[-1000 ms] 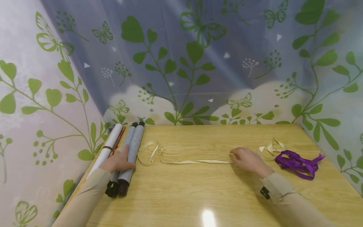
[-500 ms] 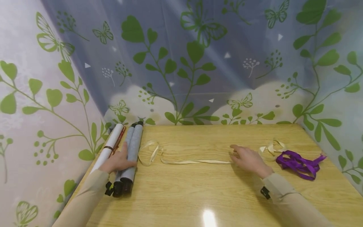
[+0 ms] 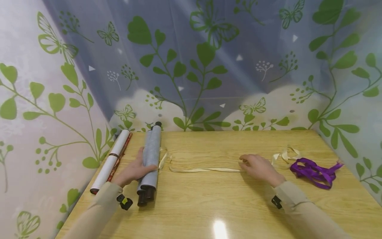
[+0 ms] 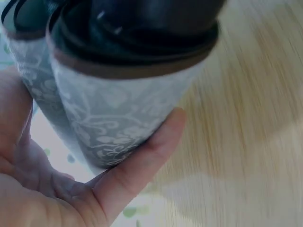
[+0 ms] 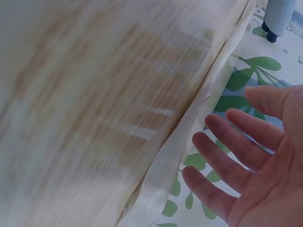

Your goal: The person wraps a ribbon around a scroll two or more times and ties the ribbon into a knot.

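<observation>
My left hand grips two grey-blue rolled scrolls side by side, thumb across the near one. The left wrist view shows their floral pattern and dark rod ends, with my thumb along the side. In the head view the pair overlaps the loops of a cream ribbon, which runs rightward in a line across the wooden table. At that line's right end is my right hand. The right wrist view shows its fingers relaxed and spread beside the ribbon, holding nothing.
At the table's left edge lies a white scroll with a brown tie and a red patterned strip beside it. A loose cream ribbon bunch and a purple ribbon heap lie to the right. Printed cloth hangs behind.
My left hand has moved the two grey-blue scrolls rightward, away from the white scroll and over the ribbon loops. The right hand has barely shifted.
</observation>
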Motion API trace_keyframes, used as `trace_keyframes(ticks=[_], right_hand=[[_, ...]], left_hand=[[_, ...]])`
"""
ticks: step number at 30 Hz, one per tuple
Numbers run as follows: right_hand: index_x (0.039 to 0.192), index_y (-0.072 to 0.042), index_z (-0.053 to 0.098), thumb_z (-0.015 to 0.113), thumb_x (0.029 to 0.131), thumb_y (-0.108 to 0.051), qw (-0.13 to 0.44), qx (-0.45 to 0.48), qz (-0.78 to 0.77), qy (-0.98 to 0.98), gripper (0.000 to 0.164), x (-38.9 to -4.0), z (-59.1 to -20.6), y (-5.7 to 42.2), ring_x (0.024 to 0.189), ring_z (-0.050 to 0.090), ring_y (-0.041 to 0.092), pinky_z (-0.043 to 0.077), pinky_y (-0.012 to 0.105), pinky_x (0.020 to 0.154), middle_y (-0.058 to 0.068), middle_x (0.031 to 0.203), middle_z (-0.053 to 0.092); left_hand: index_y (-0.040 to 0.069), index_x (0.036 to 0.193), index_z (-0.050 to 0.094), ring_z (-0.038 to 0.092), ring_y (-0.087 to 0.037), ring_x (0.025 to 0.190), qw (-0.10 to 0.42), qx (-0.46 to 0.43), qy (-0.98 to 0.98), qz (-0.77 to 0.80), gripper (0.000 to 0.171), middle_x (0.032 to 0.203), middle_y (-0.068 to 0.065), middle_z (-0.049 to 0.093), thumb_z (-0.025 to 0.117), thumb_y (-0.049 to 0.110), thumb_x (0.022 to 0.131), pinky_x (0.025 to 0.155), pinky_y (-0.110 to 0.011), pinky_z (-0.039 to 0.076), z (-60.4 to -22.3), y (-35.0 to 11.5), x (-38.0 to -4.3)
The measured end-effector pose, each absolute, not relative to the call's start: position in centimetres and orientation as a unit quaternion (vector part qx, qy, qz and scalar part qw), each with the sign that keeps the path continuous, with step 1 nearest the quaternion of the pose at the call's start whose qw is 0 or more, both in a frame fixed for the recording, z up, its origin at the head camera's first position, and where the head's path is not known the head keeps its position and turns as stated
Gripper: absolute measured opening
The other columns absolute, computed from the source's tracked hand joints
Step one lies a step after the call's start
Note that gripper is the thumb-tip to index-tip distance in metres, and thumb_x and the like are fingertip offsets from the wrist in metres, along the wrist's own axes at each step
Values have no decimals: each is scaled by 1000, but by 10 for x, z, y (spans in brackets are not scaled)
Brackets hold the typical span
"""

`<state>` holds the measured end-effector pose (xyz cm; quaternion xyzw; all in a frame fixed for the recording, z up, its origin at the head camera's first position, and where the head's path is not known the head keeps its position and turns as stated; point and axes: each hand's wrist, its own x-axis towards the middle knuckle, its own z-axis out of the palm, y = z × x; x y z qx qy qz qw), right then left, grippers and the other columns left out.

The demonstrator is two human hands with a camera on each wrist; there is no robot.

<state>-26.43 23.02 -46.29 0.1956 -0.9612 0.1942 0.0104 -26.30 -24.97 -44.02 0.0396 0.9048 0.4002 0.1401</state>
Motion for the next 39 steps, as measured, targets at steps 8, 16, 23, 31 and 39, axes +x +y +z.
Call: trace_keyframes(ticks=[8, 16, 23, 31, 39], right_hand=[[121, -1, 66, 58, 98, -22, 5, 195, 199, -960, 32, -263, -459, 229, 97, 69, 32, 55, 50, 82, 17, 113, 71], [116, 0, 69, 58, 97, -20, 7, 221, 229, -948, 29, -263, -450, 215, 89, 69, 24, 56, 42, 76, 11, 102, 73], [114, -1, 70, 57, 98, -19, -10, 239, 264, -934, 27, -266, -446, 193, 92, 69, 24, 56, 40, 77, 11, 106, 73], [114, 0, 71, 58, 98, -19, -32, 245, 324, -913, 28, -268, -447, 170, 90, 70, 21, 56, 36, 77, 12, 107, 73], [128, 2, 62, 54, 101, -25, -78, 210, 415, -882, 38, -269, -451, 144, 87, 71, 23, 57, 32, 72, 18, 115, 70]], left_hand=[[22, 156, -14, 61, -35, 103, 155, 3, 853, 499, 103, 143, -33, 32, 65, 41, 92, 72, -43, 56, -439, -216, -261], [23, 156, -9, 63, -36, 100, 131, 6, 811, 570, 98, 138, -36, 40, 65, 32, 92, 65, -45, 58, -450, -176, -258], [22, 156, -7, 63, -36, 99, 134, 20, 780, 610, 97, 134, -35, 42, 65, 31, 92, 66, -45, 58, -456, -136, -254], [25, 157, -8, 62, -36, 103, 150, 30, 763, 628, 99, 136, -33, 42, 65, 35, 92, 74, -46, 57, -459, -100, -250], [22, 157, -5, 63, -33, 101, 155, 35, 758, 633, 102, 135, -31, 44, 69, 38, 89, 74, -44, 56, -464, -68, -245]])
